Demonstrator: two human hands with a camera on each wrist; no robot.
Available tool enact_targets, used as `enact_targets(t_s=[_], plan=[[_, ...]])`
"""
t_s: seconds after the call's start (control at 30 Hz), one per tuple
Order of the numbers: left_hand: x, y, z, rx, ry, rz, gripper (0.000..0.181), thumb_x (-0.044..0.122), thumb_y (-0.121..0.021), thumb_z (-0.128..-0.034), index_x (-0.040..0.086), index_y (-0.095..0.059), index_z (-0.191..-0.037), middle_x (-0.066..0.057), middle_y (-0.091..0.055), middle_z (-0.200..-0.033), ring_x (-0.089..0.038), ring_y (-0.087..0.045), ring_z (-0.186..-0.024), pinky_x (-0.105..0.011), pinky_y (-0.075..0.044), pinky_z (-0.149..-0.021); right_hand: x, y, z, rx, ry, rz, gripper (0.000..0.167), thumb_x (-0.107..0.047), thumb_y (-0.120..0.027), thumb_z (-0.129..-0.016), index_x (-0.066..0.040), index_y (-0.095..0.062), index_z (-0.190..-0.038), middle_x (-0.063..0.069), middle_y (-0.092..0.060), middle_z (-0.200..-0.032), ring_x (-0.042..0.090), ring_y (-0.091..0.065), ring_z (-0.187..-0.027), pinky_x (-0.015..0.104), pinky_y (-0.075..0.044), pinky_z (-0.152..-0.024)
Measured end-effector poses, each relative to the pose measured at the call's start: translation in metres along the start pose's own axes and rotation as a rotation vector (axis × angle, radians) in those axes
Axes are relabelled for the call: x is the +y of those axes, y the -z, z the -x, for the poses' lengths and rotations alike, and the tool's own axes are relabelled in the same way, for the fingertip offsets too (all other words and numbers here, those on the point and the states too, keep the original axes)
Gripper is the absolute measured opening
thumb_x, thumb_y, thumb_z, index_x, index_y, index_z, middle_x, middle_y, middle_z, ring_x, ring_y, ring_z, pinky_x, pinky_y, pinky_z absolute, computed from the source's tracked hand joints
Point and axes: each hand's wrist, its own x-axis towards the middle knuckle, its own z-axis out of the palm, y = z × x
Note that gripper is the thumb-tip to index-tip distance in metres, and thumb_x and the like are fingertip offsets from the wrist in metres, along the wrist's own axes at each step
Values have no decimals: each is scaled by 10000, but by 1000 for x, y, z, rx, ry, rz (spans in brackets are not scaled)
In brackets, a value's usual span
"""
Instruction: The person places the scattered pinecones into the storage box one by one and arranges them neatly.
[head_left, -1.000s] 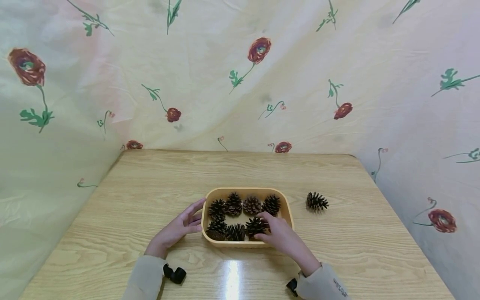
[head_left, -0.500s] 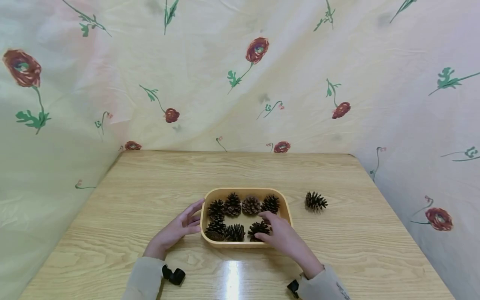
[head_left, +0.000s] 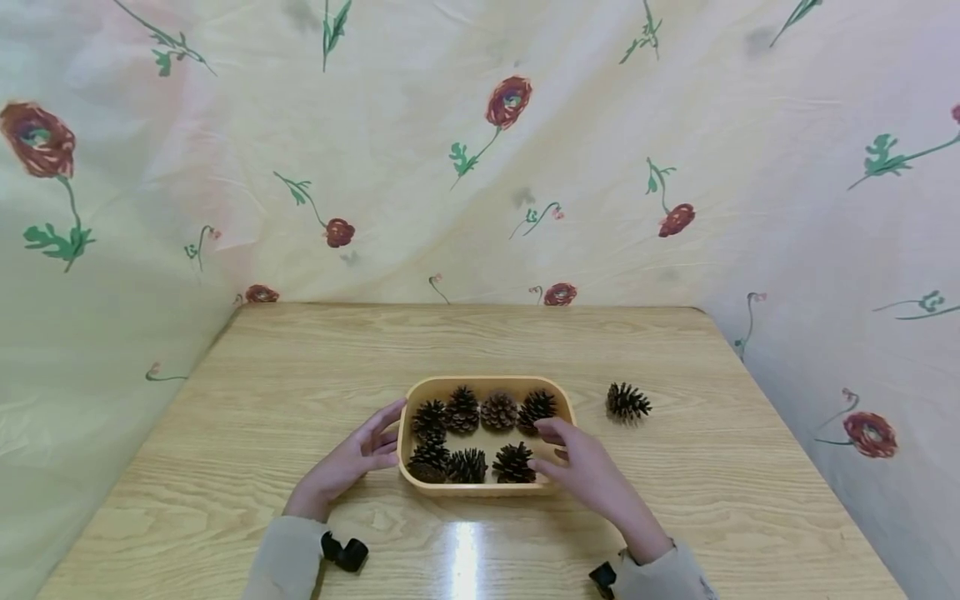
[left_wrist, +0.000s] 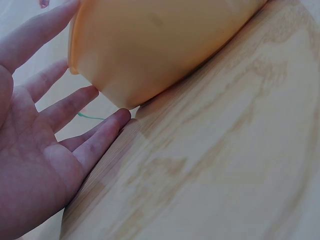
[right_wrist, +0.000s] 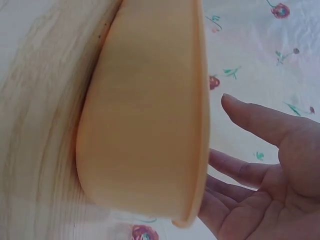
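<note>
A yellow plastic box (head_left: 487,490) stands on the table with several pine cones in it, lined along its back, left and front sides. My left hand (head_left: 341,471) touches the box's left end with extended fingers; in the left wrist view its fingertips lie along the box wall (left_wrist: 150,50). Over the right end of the box, my right hand (head_left: 588,471) has its thumb and fingers apart with nothing between them. Just left of its thumb lies a front-row pine cone (head_left: 513,463). In the right wrist view the box wall (right_wrist: 145,110) hides some fingertips.
One loose pine cone (head_left: 627,403) lies on the wooden table (head_left: 315,358), right of the box. Flower-printed cloth (head_left: 420,167) hangs behind the table and along both sides.
My right hand has let go of the front-row pine cone and drawn off to the right. That cone now sits in the box beside its neighbour. The left hand stays at the box's end.
</note>
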Motion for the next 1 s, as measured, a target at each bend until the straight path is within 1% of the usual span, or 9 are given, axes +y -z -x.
enact_targets(t_s=[0.23,0.37,0.47,0.7,0.8,1.0], plan=[[0,0,1,-2,12,-3,801,76,-595,-944,134,-99,-1570,-209,-57,-1623,-498,-187,-1437,-121,-397,-1036,10,16,4,26,25,-31,506,-119,-704,-865,62,-521,-1300,257,-589,-1281,393,-578,-1188,437,-515,-991],[0,1,1,-4,19,-1,797,80,-592,-948,156,-101,-1571,-190,-58,-1628,-481,-187,-1444,-123,-395,-1039,18,25,5,60,34,-52,471,-113,-695,-875,64,-535,-1282,258,-601,-1257,392,-586,-1176,433,-517,-986],[0,1,1,-4,21,4,803,86,-599,-945,160,-102,-1571,-183,-59,-1629,-472,-186,-1447,-119,-395,-1039,25,32,6,104,23,-51,446,-120,-693,-883,54,-549,-1268,245,-612,-1244,386,-591,-1170,435,-518,-984],[-1,1,0,-8,15,4,805,80,-595,-946,148,-93,-1571,-200,-58,-1625,-480,-179,-1445,-122,-395,-1042,42,48,4,207,-16,29,410,-134,-683,-900,41,-561,-1249,239,-619,-1243,388,-596,-1160,472,-514,-980],[-1,1,0,-8,5,-7,800,77,-590,-949,139,-91,-1571,-219,-53,-1621,-499,-179,-1438,-120,-392,-1041,50,56,2,229,-55,42,430,-137,-674,-907,50,-543,-1272,260,-598,-1263,405,-569,-1183,494,-497,-998],[-2,2,0,-6,5,-32,788,72,-581,-954,139,-94,-1570,-235,-53,-1615,-505,-191,-1430,-130,-387,-1050,69,69,-3,272,-151,47,485,-165,-655,-927,67,-495,-1322,304,-524,-1336,437,-501,-1244,508,-470,-1032]])
